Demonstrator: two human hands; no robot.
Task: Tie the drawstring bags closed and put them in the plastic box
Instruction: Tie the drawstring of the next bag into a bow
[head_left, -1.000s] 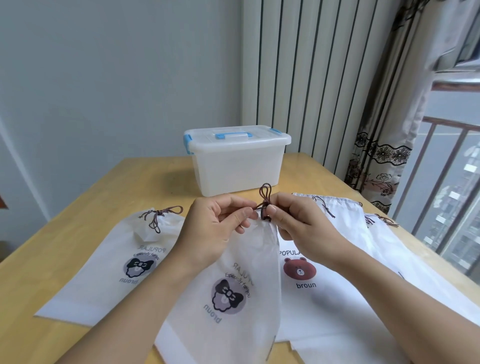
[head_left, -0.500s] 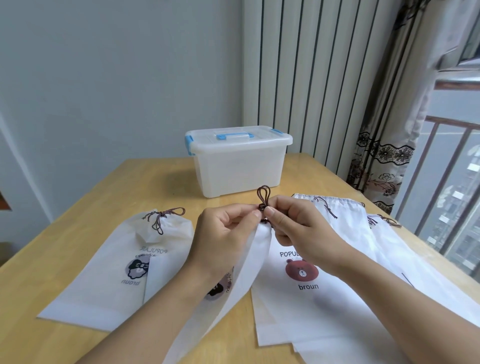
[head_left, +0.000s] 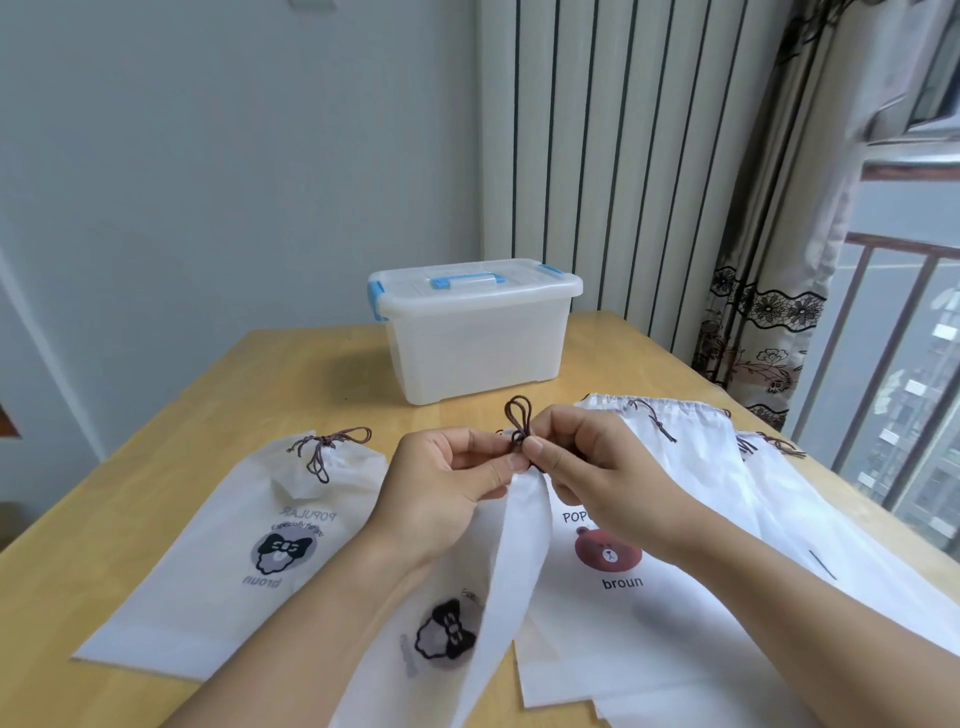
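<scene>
my left hand (head_left: 447, 483) and right hand (head_left: 582, 467) pinched shut on the drawstring (head_left: 519, 423) | bag (head_left: 511, 561) hung above table (head_left: 182, 431) | knot seemingly loose; needed steady, even pull | plastic box (head_left: 475, 338) lidded behind

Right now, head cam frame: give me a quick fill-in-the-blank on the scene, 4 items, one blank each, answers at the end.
1. Both hands, the left hand and the right hand, pinch the dark ____ of the held bag.
2. The plastic box has its lid ____.
3. The box handle is coloured ____.
4. The bag with the brown bear print lies to the ____ of the held bag.

Answers: drawstring; on; blue; right
</scene>
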